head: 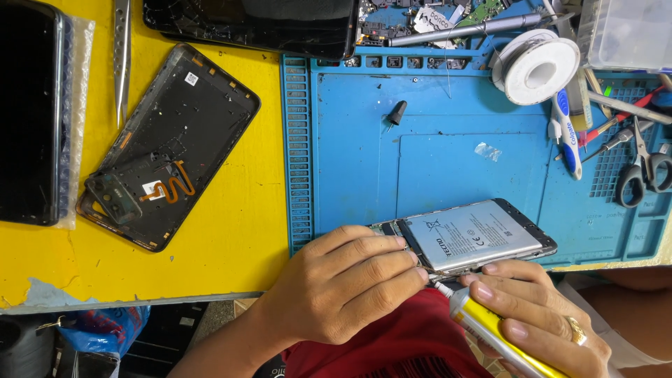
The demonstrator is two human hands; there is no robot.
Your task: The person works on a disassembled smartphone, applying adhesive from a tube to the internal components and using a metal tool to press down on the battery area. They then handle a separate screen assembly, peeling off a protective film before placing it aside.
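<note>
yellow glue tube, white nozzle, held in the right hand, fingers wrapped shut around it; gold ring on one finger; nozzle tip at the near edge of the opened phone. left hand, fingers curled, tips pressing the phone's near left corner, steadying it. opened phone: back removed, grey battery exposed, lying tilted at the near edge of the blue work mat. red cloth beneath both hands. black back cover with orange flex cable, inner side up, on the yellow bench, well apart to the left. tweezers beyond it. dark screen panel at far edge. white solder spool, toothbrush, scissors on the mat's right side. small black cap mid-mat.
</note>
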